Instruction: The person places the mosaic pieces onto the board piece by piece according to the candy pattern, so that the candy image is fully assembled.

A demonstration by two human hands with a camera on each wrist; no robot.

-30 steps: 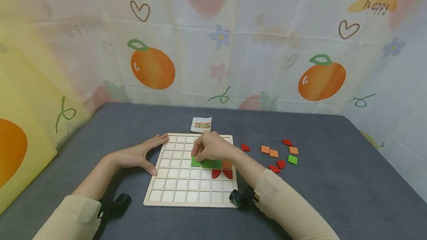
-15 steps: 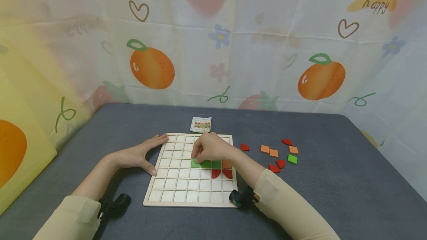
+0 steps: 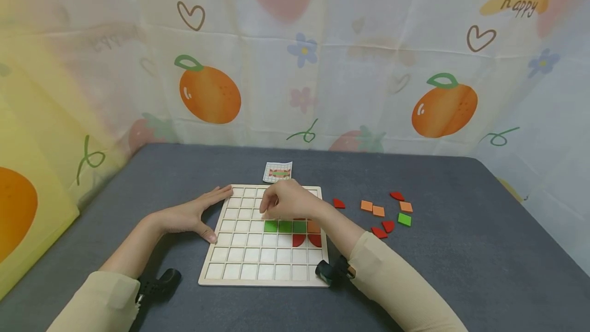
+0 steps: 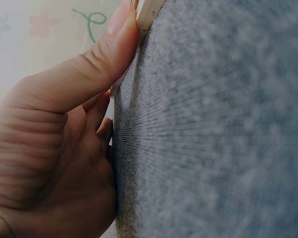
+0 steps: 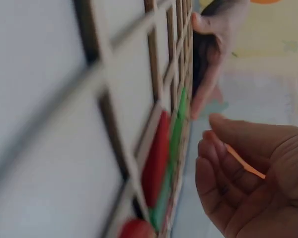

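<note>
A white gridded board (image 3: 249,271) with a pale wooden frame lies on the table. Three green square tiles (image 3: 285,227) sit in a row on it, with an orange tile (image 3: 313,227) at their right end. Two red rounded pieces (image 3: 298,240) lie just below. My right hand (image 3: 290,200) hovers above the leftmost green tile, fingers loosely curled, thumb and index finger close together. An orange patch shows between them in the right wrist view; whether it is backdrop cannot be told. My left hand (image 3: 189,214) rests along the board's left edge, fingers spread, thumb (image 4: 104,59) against the frame.
Right of the board lie loose orange tiles (image 3: 378,211), one green tile (image 3: 404,220) and several red pieces (image 3: 388,226). Behind the board is a small card (image 3: 277,172) printed with a coloured grid pattern. A fruit-print curtain (image 3: 359,81) hangs behind the table.
My right hand has lifted off the leftmost green tile and shifted slightly left and away, leaving the tile in its cell. My left hand and the board have stayed put.
</note>
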